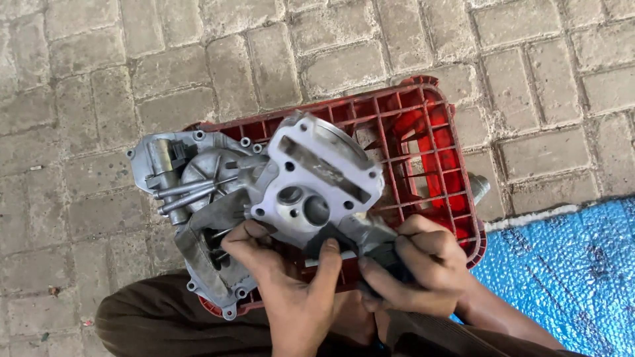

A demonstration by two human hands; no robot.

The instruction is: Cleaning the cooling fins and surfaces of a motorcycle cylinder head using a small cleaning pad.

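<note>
Here the left hand and right hand both pinch a cylinder head resting over an upturned red crate.

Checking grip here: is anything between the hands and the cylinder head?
Nothing visible. The left hand and right hand both touch the cylinder head at its near edge, with a dark part pinched between them against it.

Cast metal on moulded plastic, over rough paving

The cylinder head above the left hand is matt, pale grey cast metal with smooth machined faces; the engine casing left of that hand is duller, grimy metal. The crate beyond the right hand is glossy red plastic. Right of it lies a crinkled blue woven sheet; the paving is rough stone.
</note>
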